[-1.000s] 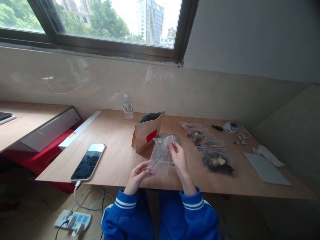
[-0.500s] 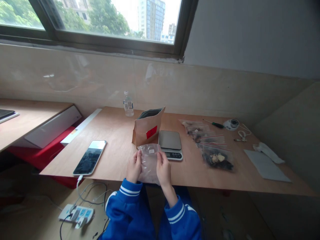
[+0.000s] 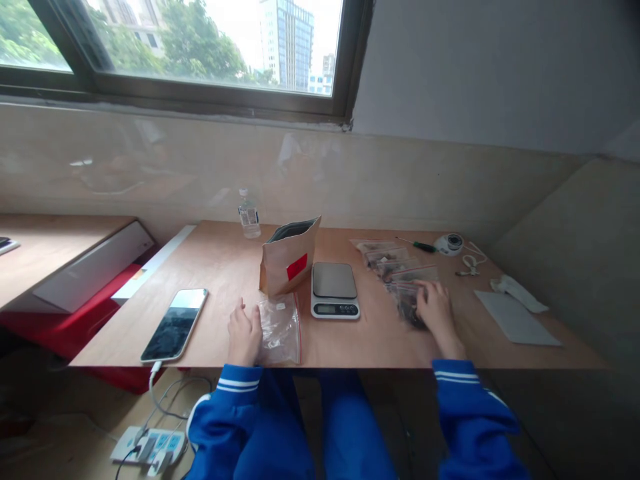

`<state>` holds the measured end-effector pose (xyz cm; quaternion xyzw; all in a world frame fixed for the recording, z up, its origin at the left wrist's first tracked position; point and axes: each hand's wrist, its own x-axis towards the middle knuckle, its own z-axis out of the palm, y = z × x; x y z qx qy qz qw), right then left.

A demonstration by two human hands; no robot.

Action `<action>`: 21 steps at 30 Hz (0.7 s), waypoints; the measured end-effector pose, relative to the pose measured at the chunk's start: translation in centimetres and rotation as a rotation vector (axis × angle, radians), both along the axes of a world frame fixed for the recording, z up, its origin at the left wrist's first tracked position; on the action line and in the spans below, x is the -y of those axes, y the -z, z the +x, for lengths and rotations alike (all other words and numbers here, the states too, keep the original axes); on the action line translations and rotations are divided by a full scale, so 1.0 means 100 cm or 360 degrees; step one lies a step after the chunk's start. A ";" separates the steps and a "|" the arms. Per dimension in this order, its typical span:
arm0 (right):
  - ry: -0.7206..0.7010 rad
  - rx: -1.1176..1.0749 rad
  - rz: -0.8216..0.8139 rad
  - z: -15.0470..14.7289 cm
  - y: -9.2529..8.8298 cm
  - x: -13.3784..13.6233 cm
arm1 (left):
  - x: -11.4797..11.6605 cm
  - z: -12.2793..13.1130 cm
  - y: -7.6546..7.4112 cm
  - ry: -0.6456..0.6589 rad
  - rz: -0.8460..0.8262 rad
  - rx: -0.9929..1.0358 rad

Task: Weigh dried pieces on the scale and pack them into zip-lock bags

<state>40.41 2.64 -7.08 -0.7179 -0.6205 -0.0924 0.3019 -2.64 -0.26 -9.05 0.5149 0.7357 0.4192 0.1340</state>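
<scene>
An empty clear zip bag with a red seal line lies flat on the table. My left hand rests at its left edge with the fingers loosely apart, gripping nothing. Off to the right, my right hand has its fingers closed at the top of a zip bag of dark pieces, the nearest in a row. The hand hides much of that bag, and its lower part is blurred. A digital scale with a bare metal plate stands between my hands. Left of it, an open brown paper pouch with a red label stands upright.
More filled zip bags overlap in a row behind. A screwdriver, a white camera and white paper lie right. A plastic bottle stands at the back; a phone on a cable lies left.
Both hands have let go of the empty zip bag, which now lies flat. My right hand has moved right to the nearest filled zip bag. The view has shifted slightly.
</scene>
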 end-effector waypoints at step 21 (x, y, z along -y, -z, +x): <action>0.0161 -0.0089 -0.0151 0.015 -0.041 0.056 | -0.022 0.047 0.011 0.0650 -0.0371 -0.0629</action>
